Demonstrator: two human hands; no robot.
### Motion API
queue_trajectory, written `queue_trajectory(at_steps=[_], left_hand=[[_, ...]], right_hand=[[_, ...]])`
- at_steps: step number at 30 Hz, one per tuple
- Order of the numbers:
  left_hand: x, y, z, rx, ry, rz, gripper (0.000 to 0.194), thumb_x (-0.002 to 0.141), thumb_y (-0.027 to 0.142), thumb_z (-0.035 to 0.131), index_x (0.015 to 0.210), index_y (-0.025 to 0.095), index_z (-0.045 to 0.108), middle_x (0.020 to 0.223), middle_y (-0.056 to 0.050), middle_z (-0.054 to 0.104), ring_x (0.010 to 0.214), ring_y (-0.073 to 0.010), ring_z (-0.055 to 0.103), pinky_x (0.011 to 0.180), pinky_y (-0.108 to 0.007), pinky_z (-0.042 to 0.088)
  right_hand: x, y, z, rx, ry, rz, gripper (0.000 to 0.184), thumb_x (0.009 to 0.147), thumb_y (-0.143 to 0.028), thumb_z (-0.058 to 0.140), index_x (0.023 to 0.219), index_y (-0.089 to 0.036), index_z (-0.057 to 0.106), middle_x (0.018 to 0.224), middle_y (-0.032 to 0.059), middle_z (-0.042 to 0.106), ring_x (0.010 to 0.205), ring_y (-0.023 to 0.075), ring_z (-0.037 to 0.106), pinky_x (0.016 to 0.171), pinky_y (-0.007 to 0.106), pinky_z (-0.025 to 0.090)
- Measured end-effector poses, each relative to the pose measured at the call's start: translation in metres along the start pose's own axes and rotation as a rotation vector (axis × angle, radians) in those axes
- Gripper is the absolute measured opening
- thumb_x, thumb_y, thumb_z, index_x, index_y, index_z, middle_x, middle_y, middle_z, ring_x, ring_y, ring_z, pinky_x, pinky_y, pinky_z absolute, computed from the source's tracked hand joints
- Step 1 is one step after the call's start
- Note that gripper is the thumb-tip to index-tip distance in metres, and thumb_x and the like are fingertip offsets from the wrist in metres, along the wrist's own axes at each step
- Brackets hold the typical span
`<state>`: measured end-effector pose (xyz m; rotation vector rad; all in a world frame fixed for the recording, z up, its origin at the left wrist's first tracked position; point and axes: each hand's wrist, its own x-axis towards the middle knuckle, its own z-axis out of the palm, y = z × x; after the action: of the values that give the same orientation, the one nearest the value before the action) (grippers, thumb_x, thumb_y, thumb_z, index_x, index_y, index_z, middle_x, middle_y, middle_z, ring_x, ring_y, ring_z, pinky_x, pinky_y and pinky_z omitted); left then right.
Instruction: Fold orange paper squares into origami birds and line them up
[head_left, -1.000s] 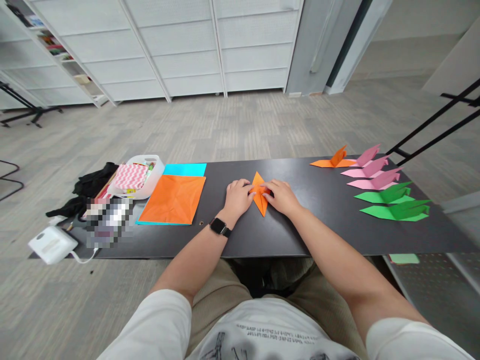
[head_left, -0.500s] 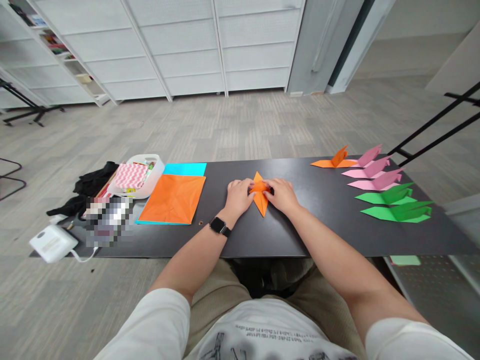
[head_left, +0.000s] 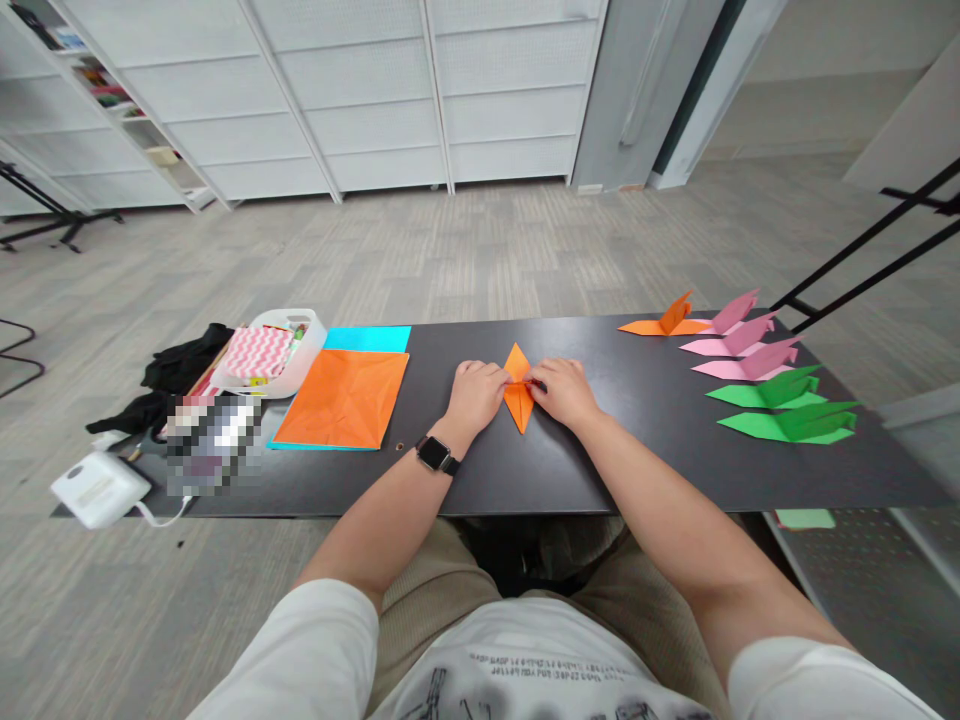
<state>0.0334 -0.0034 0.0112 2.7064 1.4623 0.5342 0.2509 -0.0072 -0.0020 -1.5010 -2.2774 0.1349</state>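
An orange folded paper [head_left: 519, 408], shaped like a long diamond with points toward and away from me, lies on the dark table [head_left: 540, 475]. My left hand [head_left: 478, 392] pinches its left side at the middle, fingers curled. On the opposite side my right hand [head_left: 564, 390] grips the paper's right edge, thumb and fingertips close together. Between the two hands a crease runs across the paper's middle. The fingertips partly cover its side corners.
Orange sheets [head_left: 345, 400] lie over blue sheets [head_left: 369, 339] on the left. Beyond them are a white basket [head_left: 304, 365], black cloth [head_left: 184, 362] and a white device [head_left: 101, 488] with a cable. Folded orange [head_left: 660, 326], pink [head_left: 739, 340] and green birds [head_left: 787, 425] line the right.
My fingertips have shifted on the orange paper, and the thumbs no longer lie over its middle. The paper's middle now looks flatter, with a crease line across it.
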Motion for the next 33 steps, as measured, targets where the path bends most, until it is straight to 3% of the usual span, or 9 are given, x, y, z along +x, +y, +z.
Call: queue_trajectory(at_steps=[8, 14, 23, 30, 33], left_hand=[[-0.007, 0.004, -0.008, 0.027, -0.074, 0.035, 0.030, 0.103, 0.016, 0.055, 0.109, 0.029, 0.082, 0.101, -0.005, 0.075, 0.101, -0.0240, 0.064, 0.105, -0.045, 0.041], [-0.012, 0.013, -0.007, 0.079, -0.052, 0.031, 0.034, 0.105, 0.021, 0.051, 0.128, 0.029, 0.076, 0.109, -0.008, 0.072, 0.106, -0.0259, 0.063, 0.111, -0.049, 0.039], [-0.017, 0.021, -0.009, 0.096, -0.087, -0.002, 0.034, 0.100, 0.022, 0.057, 0.127, 0.027, 0.077, 0.121, -0.011, 0.067, 0.116, -0.0307, 0.057, 0.124, -0.060, 0.030], [-0.017, 0.020, -0.008, 0.074, -0.094, -0.005, 0.035, 0.100, 0.020, 0.057, 0.129, 0.029, 0.076, 0.120, -0.010, 0.066, 0.116, -0.0302, 0.057, 0.126, -0.061, 0.027], [-0.017, 0.020, -0.008, 0.062, -0.093, -0.004, 0.035, 0.100, 0.019, 0.057, 0.128, 0.030, 0.076, 0.119, -0.010, 0.066, 0.116, -0.0297, 0.057, 0.127, -0.061, 0.026]], right_hand=[[-0.009, 0.002, -0.010, -0.024, -0.047, -0.059, 0.027, 0.097, -0.019, 0.063, 0.112, -0.029, 0.083, 0.112, 0.0063, 0.076, 0.104, 0.0259, 0.060, 0.093, 0.041, 0.031], [-0.011, -0.005, -0.012, -0.060, -0.085, -0.074, 0.038, 0.097, -0.020, 0.062, 0.129, -0.033, 0.079, 0.113, 0.0074, 0.072, 0.105, 0.0259, 0.058, 0.094, 0.041, 0.031], [-0.012, -0.001, -0.013, -0.090, -0.052, 0.087, 0.035, 0.100, -0.020, 0.060, 0.113, -0.040, 0.085, 0.111, 0.0076, 0.070, 0.105, 0.0270, 0.054, 0.089, 0.042, 0.033], [-0.015, 0.018, -0.016, -0.052, 0.026, 0.140, 0.034, 0.095, -0.015, 0.060, 0.097, -0.034, 0.088, 0.109, 0.0092, 0.071, 0.102, 0.0285, 0.055, 0.086, 0.043, 0.037], [-0.015, 0.019, -0.016, -0.012, 0.065, 0.093, 0.041, 0.092, -0.010, 0.056, 0.109, -0.032, 0.087, 0.110, 0.0093, 0.071, 0.104, 0.0281, 0.057, 0.089, 0.043, 0.039]])
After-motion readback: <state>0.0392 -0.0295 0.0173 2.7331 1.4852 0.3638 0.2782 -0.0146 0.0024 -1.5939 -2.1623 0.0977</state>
